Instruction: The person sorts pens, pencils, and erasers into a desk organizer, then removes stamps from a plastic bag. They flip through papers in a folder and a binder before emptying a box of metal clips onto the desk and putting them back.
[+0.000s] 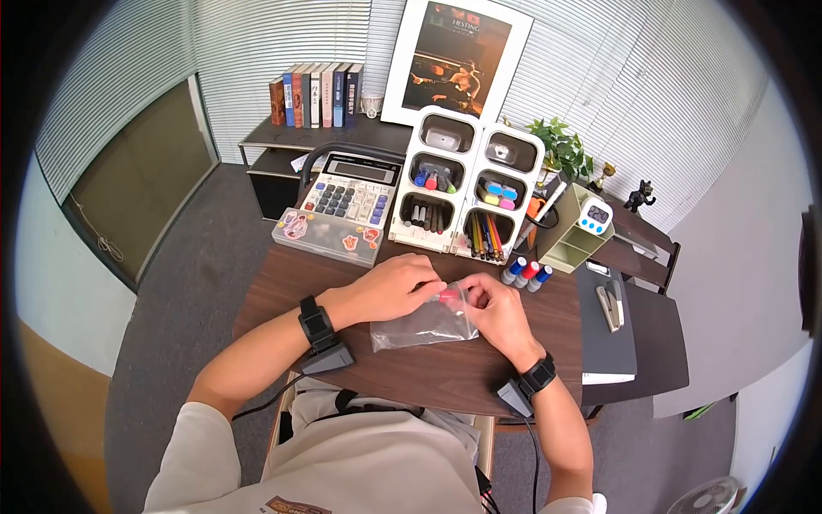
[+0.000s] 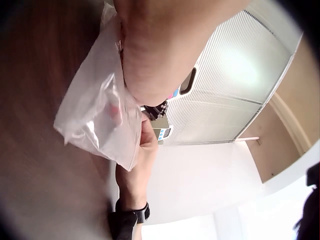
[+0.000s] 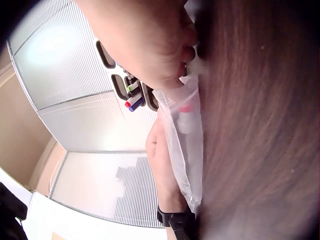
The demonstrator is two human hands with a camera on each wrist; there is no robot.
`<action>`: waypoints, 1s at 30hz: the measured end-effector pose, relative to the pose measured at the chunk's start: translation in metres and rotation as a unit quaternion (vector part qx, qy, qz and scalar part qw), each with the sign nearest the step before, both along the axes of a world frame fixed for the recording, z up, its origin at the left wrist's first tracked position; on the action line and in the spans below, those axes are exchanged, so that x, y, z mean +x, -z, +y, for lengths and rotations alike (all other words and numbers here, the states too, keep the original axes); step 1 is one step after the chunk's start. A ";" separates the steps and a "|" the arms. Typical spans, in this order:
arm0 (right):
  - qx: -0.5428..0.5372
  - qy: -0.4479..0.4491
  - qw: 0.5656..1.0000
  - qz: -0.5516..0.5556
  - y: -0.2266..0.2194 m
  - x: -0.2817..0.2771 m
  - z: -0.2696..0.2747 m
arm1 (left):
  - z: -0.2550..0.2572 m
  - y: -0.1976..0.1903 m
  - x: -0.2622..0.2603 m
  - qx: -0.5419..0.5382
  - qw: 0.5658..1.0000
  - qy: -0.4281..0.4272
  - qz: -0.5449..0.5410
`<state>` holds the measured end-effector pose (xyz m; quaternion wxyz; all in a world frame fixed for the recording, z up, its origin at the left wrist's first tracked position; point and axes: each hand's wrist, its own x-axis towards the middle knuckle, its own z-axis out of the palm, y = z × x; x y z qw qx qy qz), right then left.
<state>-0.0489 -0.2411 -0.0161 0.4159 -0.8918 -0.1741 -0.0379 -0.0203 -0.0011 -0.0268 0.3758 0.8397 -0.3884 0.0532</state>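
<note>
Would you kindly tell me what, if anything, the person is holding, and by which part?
The right hand pinches the clear plastic bag by its edge; exactly what the left hand grips cannot be told.

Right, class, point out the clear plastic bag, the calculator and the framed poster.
Clear plastic bag (image 1: pixel 421 327): head view, on its middle.
Calculator (image 1: pixel 349 197): head view, on its keypad.
Framed poster (image 1: pixel 460 62): head view, on its picture's middle.

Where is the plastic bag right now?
In the head view, the bag is central, over the desk, just on the person's side of the left hand, with the right hand at its right end.
</note>
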 end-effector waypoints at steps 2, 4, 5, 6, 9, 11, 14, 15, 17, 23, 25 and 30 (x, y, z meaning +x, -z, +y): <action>0.023 0.023 0.999 0.002 -0.003 -0.001 0.002 | -0.001 0.000 -0.001 0.003 1.000 0.010 -0.004; 0.024 0.001 0.999 -0.026 -0.009 -0.003 0.003 | -0.001 0.000 -0.001 0.005 1.000 0.020 -0.007; 0.024 0.000 0.999 -0.026 -0.007 -0.002 0.002 | -0.001 0.002 0.000 0.009 1.000 0.026 -0.013; -0.006 -0.033 0.997 -0.066 -0.001 0.001 -0.001 | -0.001 0.002 0.000 0.014 0.999 0.033 -0.019; -0.038 -0.060 0.992 -0.105 0.004 0.004 -0.005 | 0.001 -0.005 -0.004 0.035 0.999 0.007 -0.012; -0.041 -0.052 0.992 -0.103 0.005 0.003 -0.006 | 0.005 -0.006 -0.001 0.051 0.999 0.012 -0.002; -0.022 -0.021 0.998 -0.061 0.002 0.003 -0.005 | 0.007 -0.004 0.002 0.066 0.998 0.020 0.002; -0.027 -0.018 0.998 -0.052 0.000 0.003 -0.005 | 0.008 -0.003 0.002 0.066 0.998 0.026 -0.003; -0.033 -0.014 0.998 -0.044 0.000 0.003 -0.005 | 0.008 -0.002 0.003 0.060 0.998 0.027 -0.014; -0.049 -0.007 0.999 -0.023 -0.004 0.004 -0.009 | 0.008 -0.003 0.004 0.050 0.997 0.027 -0.050; -0.026 -0.035 0.999 -0.001 -0.008 0.002 -0.010 | 0.008 0.000 0.006 0.029 0.997 0.026 -0.066; -0.042 -0.054 0.998 -0.001 -0.006 0.004 -0.013 | 0.010 0.001 0.008 0.054 0.995 0.041 -0.071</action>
